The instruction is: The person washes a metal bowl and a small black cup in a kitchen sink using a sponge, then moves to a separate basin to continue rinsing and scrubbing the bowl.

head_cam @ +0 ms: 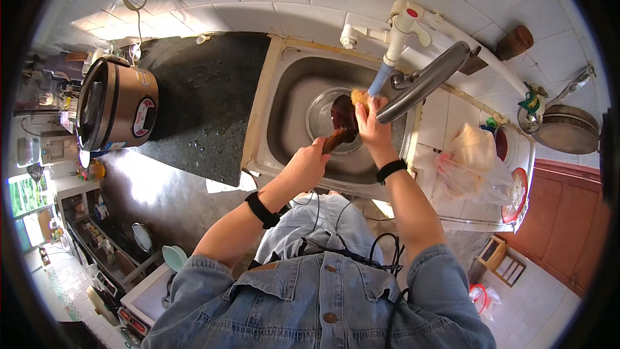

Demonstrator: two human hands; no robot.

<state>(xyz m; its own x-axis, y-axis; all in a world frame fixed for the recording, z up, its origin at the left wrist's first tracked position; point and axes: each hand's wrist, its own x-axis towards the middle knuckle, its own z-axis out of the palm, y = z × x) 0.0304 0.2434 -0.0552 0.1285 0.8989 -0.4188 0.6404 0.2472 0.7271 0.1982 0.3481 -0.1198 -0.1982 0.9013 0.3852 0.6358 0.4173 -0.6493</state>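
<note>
Over the stainless steel sink (290,106), my left hand (308,165) grips the handle of a dark reddish-brown ladle or scoop (343,115). Its broad end points away from me, above a round metal basin (317,111) in the sink. My right hand (372,123) holds a yellowish scrubbing pad (359,97) beside the broad end of the dark utensil. Just above the right hand is the mouth of a blue hose (381,77), fixed to the white plastic tap (404,24). Whether water runs from it cannot be told.
A metal spout (426,82) slants over the sink's right side. On the black counter (208,106) at left stands a rice cooker (121,104). A plastic bag (472,165) lies on the tiled ledge at right, near a red-rimmed dish (516,196). Pans (566,128) hang on the wall.
</note>
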